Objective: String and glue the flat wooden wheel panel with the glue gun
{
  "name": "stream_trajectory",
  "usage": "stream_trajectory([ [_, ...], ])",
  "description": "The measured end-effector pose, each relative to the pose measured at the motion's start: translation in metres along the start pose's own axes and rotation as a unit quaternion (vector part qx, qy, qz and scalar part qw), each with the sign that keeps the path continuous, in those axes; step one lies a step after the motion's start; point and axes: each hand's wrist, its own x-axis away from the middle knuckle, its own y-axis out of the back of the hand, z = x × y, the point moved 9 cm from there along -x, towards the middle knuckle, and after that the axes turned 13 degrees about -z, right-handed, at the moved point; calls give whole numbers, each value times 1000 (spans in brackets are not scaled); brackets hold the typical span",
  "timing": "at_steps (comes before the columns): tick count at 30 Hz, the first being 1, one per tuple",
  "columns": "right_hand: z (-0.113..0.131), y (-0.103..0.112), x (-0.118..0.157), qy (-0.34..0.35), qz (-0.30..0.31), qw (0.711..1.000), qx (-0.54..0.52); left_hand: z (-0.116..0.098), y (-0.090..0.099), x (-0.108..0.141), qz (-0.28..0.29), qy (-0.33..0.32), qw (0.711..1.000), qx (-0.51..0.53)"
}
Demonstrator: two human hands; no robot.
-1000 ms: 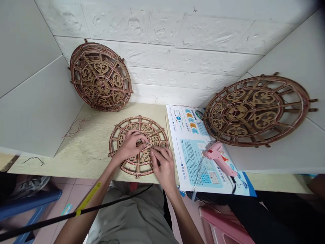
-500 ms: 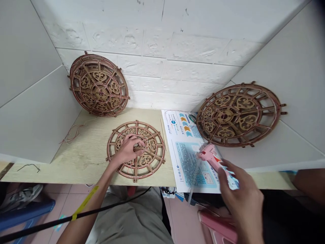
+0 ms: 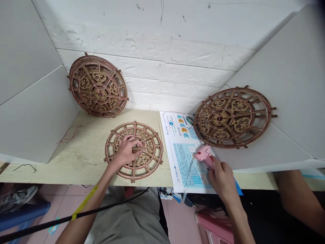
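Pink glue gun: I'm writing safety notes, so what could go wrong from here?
Lifting the glue gun could knock the leaning disc close beside it. Its clear stick, reaching past the table edge, might snag. If the left hand shifts, thin wire near it could slip on the flat disc.

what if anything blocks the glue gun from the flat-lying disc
Nothing raised shows between the glue gun and the disc: just the printed sheet and a thin stick lying there. The left hand partly covers the disc's middle.
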Motion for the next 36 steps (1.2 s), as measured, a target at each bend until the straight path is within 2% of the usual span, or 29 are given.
stream_trajectory([
  [2, 1, 4, -1, -16, 1, 999, -34, 1, 0, 1, -3, -1, 1000, 4],
  [5, 4, 17, 4, -78, 7, 991, -109, 0, 0, 1, -7, -11, 1000, 18],
  [8, 12, 33, 12, -129, 25, 976, -172, 0, 0, 1, -16, -22, 999, 26],
  [12, 24, 55, 18, -200, 17, 949, -243, 3, -1, 1, -26, -23, 999, 25],
  [15, 32, 59, 28, -320, 31, 909, -267, 2, -2, 2, -29, -25, 999, 20],
  [17, 40, 58, 36, -403, 33, 865, -297, 1, -1, 2, -29, -30, 999, 18],
  [19, 57, 52, 39, -448, 35, 815, -365, -1, 0, 2, -29, -29, 999, 15],
  [22, 84, 39, 36, -466, 55, 757, -455, -1, 0, 2, -26, -20, 999, 13],
  [26, 119, 22, 23, -448, 128, 719, -515, -2, 0, 2, -28, -21, 999, 21],
  [31, 154, 14, 2, -396, 201, 714, -541, 0, 0, 4, -50, -27, 998, 23],
  [36, 161, 9, -3, -388, 230, 718, -530, 1, -1, 3, -43, -29, 998, 34],
])
